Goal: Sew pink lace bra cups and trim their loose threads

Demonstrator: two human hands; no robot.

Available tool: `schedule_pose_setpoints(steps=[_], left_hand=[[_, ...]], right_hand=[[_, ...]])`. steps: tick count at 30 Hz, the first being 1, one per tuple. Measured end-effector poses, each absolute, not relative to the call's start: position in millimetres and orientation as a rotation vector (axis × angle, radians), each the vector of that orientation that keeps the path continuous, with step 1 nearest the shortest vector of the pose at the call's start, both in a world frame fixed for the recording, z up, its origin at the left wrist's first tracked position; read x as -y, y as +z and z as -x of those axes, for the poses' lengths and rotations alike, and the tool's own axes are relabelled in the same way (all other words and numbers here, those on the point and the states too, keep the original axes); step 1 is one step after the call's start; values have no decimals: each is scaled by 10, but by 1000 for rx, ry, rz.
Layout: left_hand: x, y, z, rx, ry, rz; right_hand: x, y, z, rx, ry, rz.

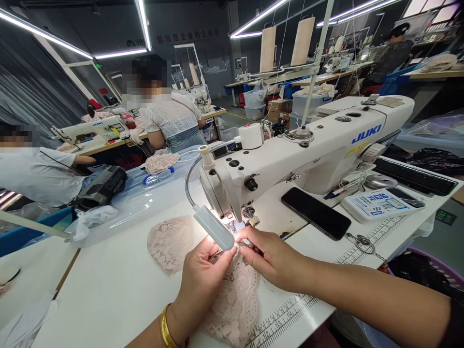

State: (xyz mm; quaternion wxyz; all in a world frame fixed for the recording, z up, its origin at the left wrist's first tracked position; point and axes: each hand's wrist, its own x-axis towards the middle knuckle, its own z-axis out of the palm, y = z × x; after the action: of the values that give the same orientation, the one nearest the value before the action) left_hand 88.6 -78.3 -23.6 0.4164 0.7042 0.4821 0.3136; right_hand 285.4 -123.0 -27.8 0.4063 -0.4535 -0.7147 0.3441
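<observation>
A pale pink lace piece (237, 299) hangs down from both hands over the front of the white sewing table (108, 295). My left hand (206, 270) pinches its upper edge between thumb and fingers. Close beside it, my right hand (268, 253) is closed on the same edge, just in front of the needle area. The white sewing machine (290, 150) stands right behind my hands. A grey lamp head (214, 227) on a bendy neck lights the spot and hides part of my fingertips. Another lace piece (172, 244) lies flat on the table to the left.
A black phone (315, 212), a white plastic case (379, 203) and a small key ring (362, 243) lie right of my hands. Ruler markings (286, 319) run along the front edge. Beyond a clear plastic cover (145, 203), a person (174, 113) and other workers sit at machines.
</observation>
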Motion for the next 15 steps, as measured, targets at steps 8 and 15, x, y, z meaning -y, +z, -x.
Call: schedule_pose_setpoints(steps=[8, 15], left_hand=[[776, -236, -884, -1233, 821, -1723], [765, -219, -890, -1233, 764, -1700]], right_hand=[[1245, -254, -2868, 1761, 935, 1116], [1288, -284, -2876, 1787, 792, 885]])
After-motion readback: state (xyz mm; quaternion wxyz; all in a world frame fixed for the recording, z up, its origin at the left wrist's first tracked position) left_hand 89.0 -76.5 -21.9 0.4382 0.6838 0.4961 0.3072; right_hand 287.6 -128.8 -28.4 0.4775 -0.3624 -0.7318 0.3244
